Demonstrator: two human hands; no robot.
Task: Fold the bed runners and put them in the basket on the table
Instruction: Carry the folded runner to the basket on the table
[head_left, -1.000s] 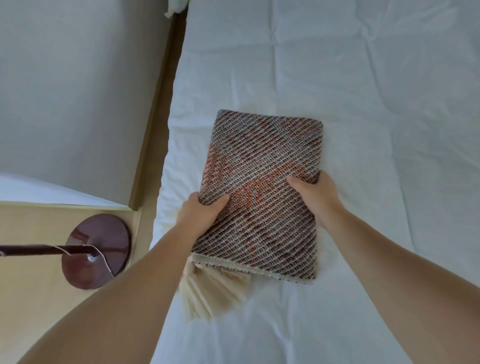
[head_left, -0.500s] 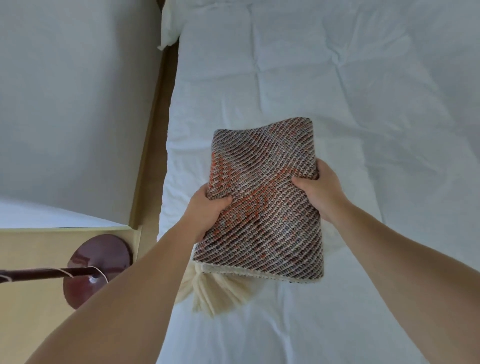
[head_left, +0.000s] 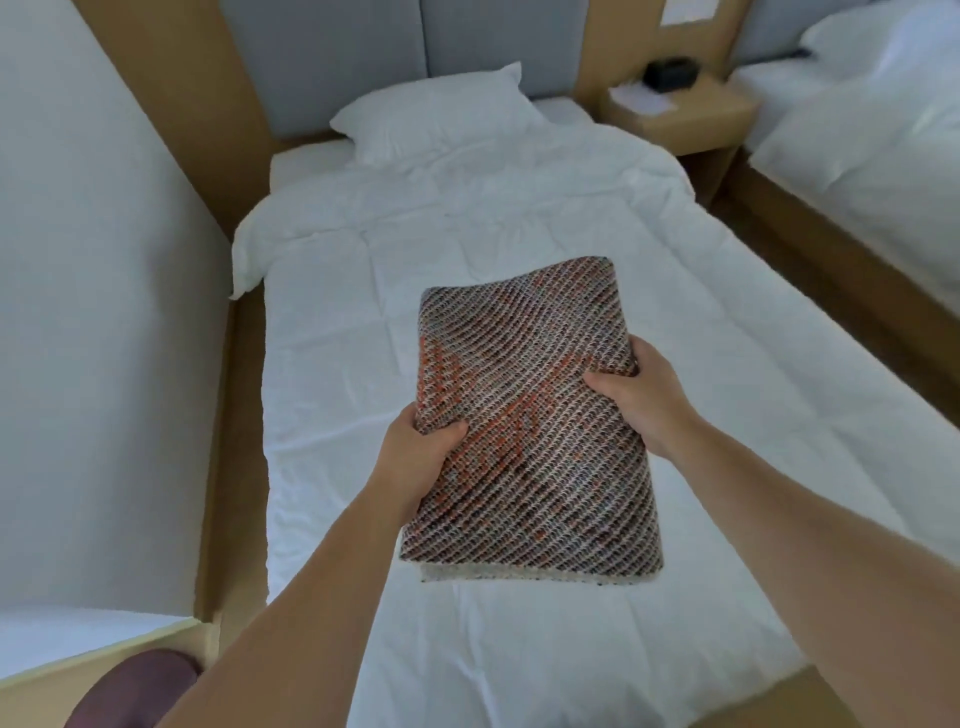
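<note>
We note a bed (head_left: 467, 270) under a white, creased quilt, spreading beyond and beneath our fingers, with a plump white pillow (head_left: 436, 111) at its far end. Between our hands we hold the bed runner (head_left: 524, 421), folded into a thick, soft-cornered rectangle of coarse diagonal weave in brown, grey and orange, with a pale edge nearest us. It appears raised clear of the quilt. The left hand (head_left: 415, 457) is clamped on its left edge, thumb on top; the right hand (head_left: 639, 395) is clamped on the right edge likewise, the remaining fingers hidden underneath. We judge folding complete and the carry begun. Neither basket nor table is in view, so the next move calls for turning to find them while keeping the folds pinched square.
</note>
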